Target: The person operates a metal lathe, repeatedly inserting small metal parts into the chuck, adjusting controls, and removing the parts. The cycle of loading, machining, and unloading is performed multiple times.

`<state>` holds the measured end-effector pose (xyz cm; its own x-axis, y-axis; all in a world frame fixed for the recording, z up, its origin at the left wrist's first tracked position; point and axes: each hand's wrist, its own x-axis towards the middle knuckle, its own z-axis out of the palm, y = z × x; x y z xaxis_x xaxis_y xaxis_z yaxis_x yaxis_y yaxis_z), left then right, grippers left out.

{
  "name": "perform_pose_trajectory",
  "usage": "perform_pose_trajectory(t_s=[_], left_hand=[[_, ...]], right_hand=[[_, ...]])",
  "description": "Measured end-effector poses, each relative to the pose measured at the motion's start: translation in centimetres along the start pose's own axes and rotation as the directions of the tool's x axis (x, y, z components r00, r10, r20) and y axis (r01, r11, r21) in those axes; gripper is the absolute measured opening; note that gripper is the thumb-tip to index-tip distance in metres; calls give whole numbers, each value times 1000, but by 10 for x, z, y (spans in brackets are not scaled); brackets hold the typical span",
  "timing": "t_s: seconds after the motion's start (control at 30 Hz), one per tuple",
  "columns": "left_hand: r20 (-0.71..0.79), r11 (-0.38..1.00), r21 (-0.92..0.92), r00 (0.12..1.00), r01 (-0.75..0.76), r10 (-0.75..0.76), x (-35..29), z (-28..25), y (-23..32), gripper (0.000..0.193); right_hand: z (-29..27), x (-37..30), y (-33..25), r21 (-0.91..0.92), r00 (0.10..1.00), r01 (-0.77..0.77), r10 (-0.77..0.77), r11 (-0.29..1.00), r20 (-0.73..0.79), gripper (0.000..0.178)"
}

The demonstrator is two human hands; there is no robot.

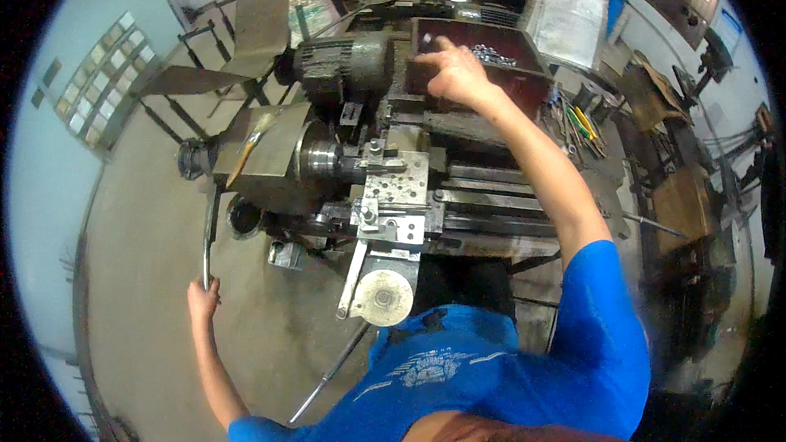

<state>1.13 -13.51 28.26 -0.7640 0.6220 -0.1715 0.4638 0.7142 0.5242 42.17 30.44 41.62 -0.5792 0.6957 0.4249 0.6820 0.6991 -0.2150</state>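
Note:
My left hand (203, 298) is closed around the lower end of a long metal lever (208, 245) at the left of a lathe-like machine. My right hand (457, 74) reaches over the near left part of a dark red metal box (524, 86), fingers apart. A small dark thing (428, 39) shows at its fingertips; whether they touch it I cannot tell. Small shiny metal parts (491, 56) lie in the box to the right of that hand. Below me sits the machine's drilled tool slide (397, 184), beside a round metal chuck (318, 155).
A brush with a wooden handle (241, 162) lies on the headstock cover. An electric motor (348, 61) stands behind it. Hand tools (577, 123) lie right of the box. A round handwheel (383, 298) and a slanting rod (332, 372) stick out close to my body.

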Motion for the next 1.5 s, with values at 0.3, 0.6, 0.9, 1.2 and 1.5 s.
perform_pose_trajectory(t_s=[0.3,0.6,0.9,1.2,1.5], left_hand=[[255,981,-193,963,-32,81,36,-14,9,45],[245,993,-75,963,-94,110,29,50,16,38],[207,989,111,975,-103,78,7,53,32,38],[165,974,196,983,-110,78,-4,39,31,40],[83,651,727,970,-217,230,-38,-6,89,41]], right_hand=[[-68,-188,123,-74,971,-27,9,997,-238,42],[-129,-567,171,-393,336,-885,928,251,-164,28],[-99,-675,117,-579,63,-812,998,65,25,20],[-91,-687,128,-570,-31,-822,999,-21,9,26],[-107,-611,113,-448,853,-480,520,754,-40,8]])
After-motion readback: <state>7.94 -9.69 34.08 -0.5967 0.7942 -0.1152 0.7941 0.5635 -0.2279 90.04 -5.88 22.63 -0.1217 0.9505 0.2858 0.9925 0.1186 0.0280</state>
